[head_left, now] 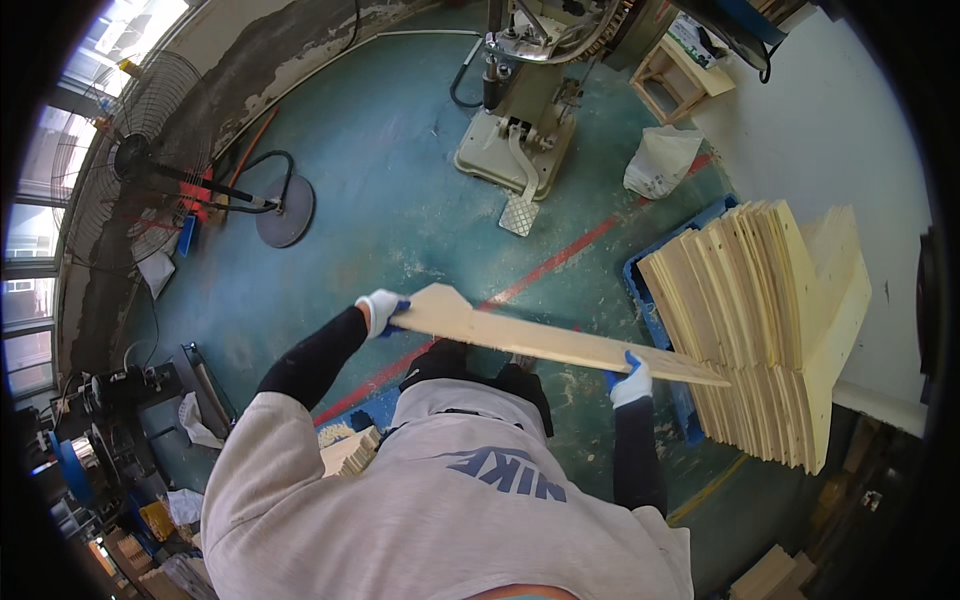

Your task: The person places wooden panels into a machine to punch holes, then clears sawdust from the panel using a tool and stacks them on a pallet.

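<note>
A long, flat wooden board [530,335] with an angled, wider left end spans the space in front of my body. My left hand [381,311], in a white and blue work glove, grips that wider end. Further along, toward the narrow right end, my gloved right hand [630,382] is closed on the near edge. The board's right tip overlaps a tall stack of similar boards [730,290] in the view; whether it touches them I cannot tell.
Under the stack lies a blue pallet [640,295]. Ahead stands a machine with a foot pedal [518,215]. A white sack [662,162] sits on the floor at the far right. To the left are a large fan [130,158] and its round base [286,212]. More wood pieces [350,452] lie beside me.
</note>
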